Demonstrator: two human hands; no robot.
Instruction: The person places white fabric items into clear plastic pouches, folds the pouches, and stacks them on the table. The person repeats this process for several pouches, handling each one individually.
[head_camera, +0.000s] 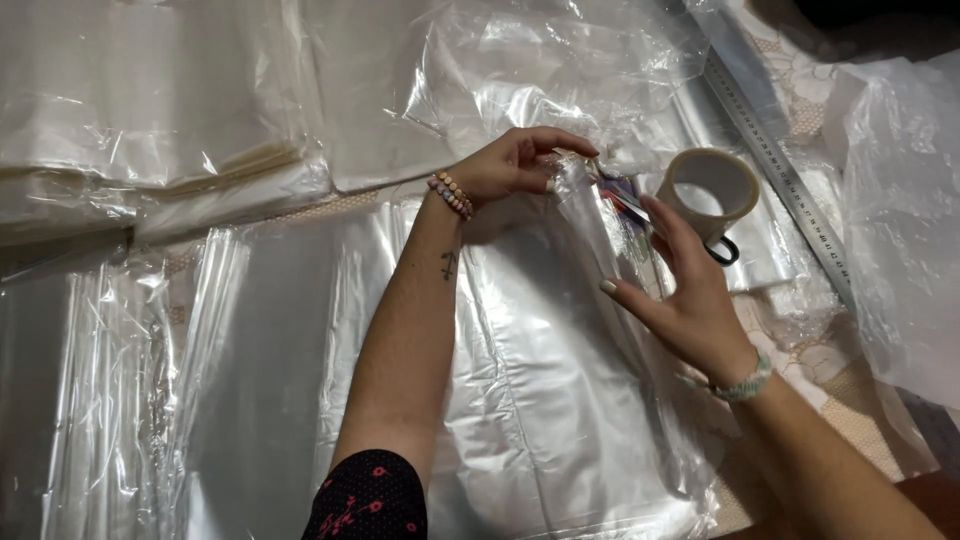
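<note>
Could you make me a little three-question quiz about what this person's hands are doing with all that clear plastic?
1. True or false: the left hand is lifted clear of the clear plastic sheet.
2. Which thing lies along the table's right side, past the tape roll? A) a metal ruler B) a hammer C) a paintbrush
3. What does each wrist wear?

Key
1. False: its fingertips pinch the plastic's top edge.
2. A, the metal ruler.
3. The left wrist wears a beaded bracelet; the wrist of the right hand wears a pale band.
</note>
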